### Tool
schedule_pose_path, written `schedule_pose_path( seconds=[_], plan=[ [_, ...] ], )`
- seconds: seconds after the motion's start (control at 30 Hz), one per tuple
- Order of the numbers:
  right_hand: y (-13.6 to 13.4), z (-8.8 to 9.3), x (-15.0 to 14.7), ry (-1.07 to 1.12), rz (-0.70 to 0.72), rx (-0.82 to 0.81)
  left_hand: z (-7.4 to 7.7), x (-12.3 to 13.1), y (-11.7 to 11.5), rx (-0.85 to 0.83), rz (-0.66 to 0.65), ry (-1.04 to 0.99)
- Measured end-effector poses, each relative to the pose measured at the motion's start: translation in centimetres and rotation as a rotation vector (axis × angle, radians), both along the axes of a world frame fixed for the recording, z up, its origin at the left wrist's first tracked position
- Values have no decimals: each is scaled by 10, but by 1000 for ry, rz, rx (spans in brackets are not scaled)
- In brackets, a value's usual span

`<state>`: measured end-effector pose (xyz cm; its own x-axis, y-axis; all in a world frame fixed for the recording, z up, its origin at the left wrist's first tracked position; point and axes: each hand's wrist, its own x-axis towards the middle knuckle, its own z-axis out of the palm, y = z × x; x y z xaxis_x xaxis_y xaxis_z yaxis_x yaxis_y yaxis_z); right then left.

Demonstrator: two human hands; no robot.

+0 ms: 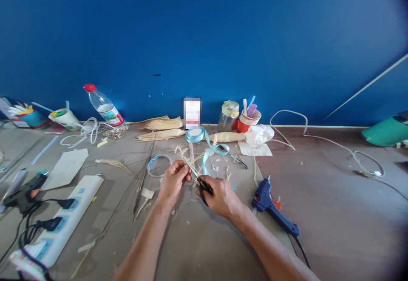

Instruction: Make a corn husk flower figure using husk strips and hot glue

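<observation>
My right hand [219, 196] is closed round the black handles of a pair of scissors [198, 178]; the blades point up and left toward my left hand. My left hand [174, 179] pinches a small pale strip, too small to name, right at the blade tips. Both hands hover low over the brown table [318, 213]. Just behind them lies a roll of light blue ribbon [195, 134] with a loose tail curling toward my hands. Pale husk scraps [219, 168] are scattered around.
A blue glue gun [270, 206] lies right of my right hand. A white power strip [68, 213] with plugs sits at left, thin wires [140, 183] beside it. Along the blue wall stand a plastic bottle [105, 107], corn husks [161, 129], a jar [228, 115] and a red cup [247, 120].
</observation>
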<state>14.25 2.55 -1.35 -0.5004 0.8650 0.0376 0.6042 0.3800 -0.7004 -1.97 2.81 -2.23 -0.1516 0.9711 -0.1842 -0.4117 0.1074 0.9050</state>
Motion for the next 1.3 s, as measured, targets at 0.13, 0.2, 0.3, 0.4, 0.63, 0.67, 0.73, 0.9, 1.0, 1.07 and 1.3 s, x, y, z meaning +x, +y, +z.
schedule_pose_path(
  seconds=[0.13,0.2,0.3,0.4,0.63,0.67,0.73,0.9,1.0,1.07,1.3],
  plan=[
    [0,-1,0,48,-27,-13,2,1,-1,-17,-74,8],
    [0,-1,0,61,-35,-22,2,1,-2,-21,-87,16],
    [-1,-2,-1,81,-30,-41,2,1,-2,-22,-92,9],
    [-1,-4,-2,98,-24,-58,3,0,-1,-20,-103,-4],
    [0,-9,0,137,-16,-104,4,-4,-1,-61,-148,-33],
    [0,-9,0,141,-16,-112,4,-5,-1,-65,-152,-38],
    [0,-8,0,142,-9,-129,4,-5,-1,-67,-154,-47],
    [-1,-7,-3,149,-9,-147,4,-5,-1,-80,-151,-62],
    [-2,-7,-4,171,-8,-172,3,-4,-1,-74,-151,-70],
    [-3,-6,-4,190,-10,-191,2,-3,-1,-67,-160,-41],
    [-2,-4,-4,213,-30,-259,-2,-2,-2,-87,-218,44]
  ],
)
